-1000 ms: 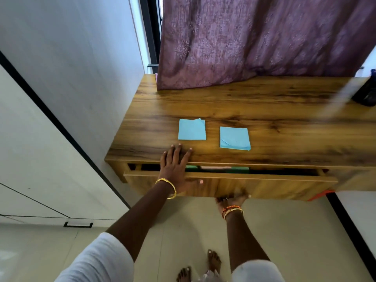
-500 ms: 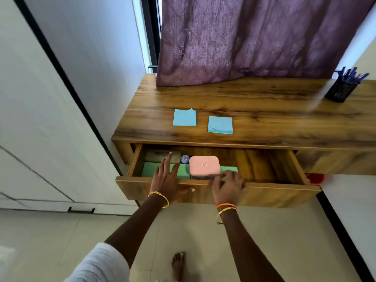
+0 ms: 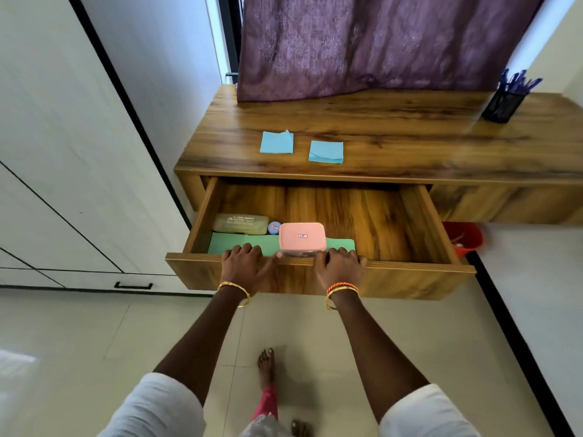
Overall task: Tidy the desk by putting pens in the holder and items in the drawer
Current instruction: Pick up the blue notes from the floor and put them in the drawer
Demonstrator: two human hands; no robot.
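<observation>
Table (image 3: 394,134): wooden top runs left to right; its right end is cut off by the frame edge, its back edge partly hidden under a purple curtain (image 3: 378,42).
Drawer (image 3: 362,216): pulled out toward the person, long axis left to right, right half bare wood; the back is in shadow under the table top.
Left hand (image 3: 244,263): fingers curled over the drawer's front rim left of centre; grip closed on the rim, fingertips hidden inside.
Right hand (image 3: 339,266): likewise curled over the front rim, just right of the pink box; fingertips hidden.
Green sheet (image 3: 227,242): flat on the drawer floor, long axis left to right, near edge hidden by the rim and both hands.
Pink box (image 3: 302,236): lid up, on the green sheet, between the two hands and just behind the rim; lower part hard to make out.
Beige case (image 3: 241,223): lies left to right behind the green sheet; its lettering is unreadable.
Blue papers (image 3: 277,142): two squares side by side on the table, well behind the hands.
Pen holder (image 3: 501,105): dark mesh cup at far right, blue pens (image 3: 517,80) upright, count unclear.
Small round thing (image 3: 273,227): between case and box, too small to identify.
</observation>
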